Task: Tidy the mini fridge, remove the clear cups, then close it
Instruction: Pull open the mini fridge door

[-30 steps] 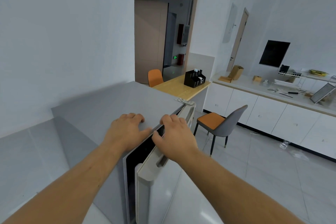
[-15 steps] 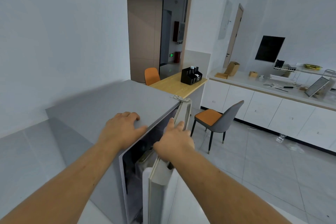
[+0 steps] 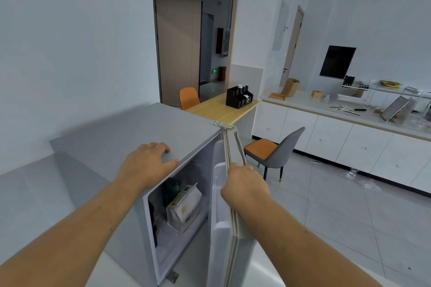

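Left hand (image 3: 148,165) lies flat atop the grey fridge (image 3: 130,137); right hand (image 3: 245,187) grips its upright door (image 3: 229,221), swung wide open.

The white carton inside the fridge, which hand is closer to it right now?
Right, by a small margin. The right hand grips the door edge, just right of the white carton. The left hand rests flat on the fridge top, above the carton.

Carton (image 3: 184,207) inside mini fridge (image 3: 130,137), open door (image 3: 229,193) to its right, chair (image 3: 275,154) beyond the door.
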Demonstrator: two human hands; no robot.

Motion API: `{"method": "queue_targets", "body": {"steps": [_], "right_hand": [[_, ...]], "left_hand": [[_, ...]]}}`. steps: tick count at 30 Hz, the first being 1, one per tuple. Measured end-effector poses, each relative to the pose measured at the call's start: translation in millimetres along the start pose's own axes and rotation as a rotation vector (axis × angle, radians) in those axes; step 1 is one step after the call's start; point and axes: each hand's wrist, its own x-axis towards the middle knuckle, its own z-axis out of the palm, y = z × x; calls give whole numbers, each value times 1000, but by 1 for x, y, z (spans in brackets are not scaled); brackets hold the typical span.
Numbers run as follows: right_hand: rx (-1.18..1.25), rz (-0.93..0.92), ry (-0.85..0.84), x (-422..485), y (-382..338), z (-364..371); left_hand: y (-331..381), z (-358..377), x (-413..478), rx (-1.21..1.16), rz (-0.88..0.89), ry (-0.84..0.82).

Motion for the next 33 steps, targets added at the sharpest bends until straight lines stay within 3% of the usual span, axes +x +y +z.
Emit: {"method": "queue_targets", "body": {"steps": [5, 13, 20, 33], "right_hand": [[-51, -51, 25, -1, 33, -5], [-165, 33, 2, 0, 71, -5], [-140, 9, 29, 6, 96, 3], [-136, 23, 176, 20, 156, -3]], "left_hand": [[1, 0, 0, 1, 6, 7], [0, 1, -1, -13, 5, 15], [-1, 2, -1, -19, 7, 8], [-3, 3, 0, -30, -2, 21]]}}
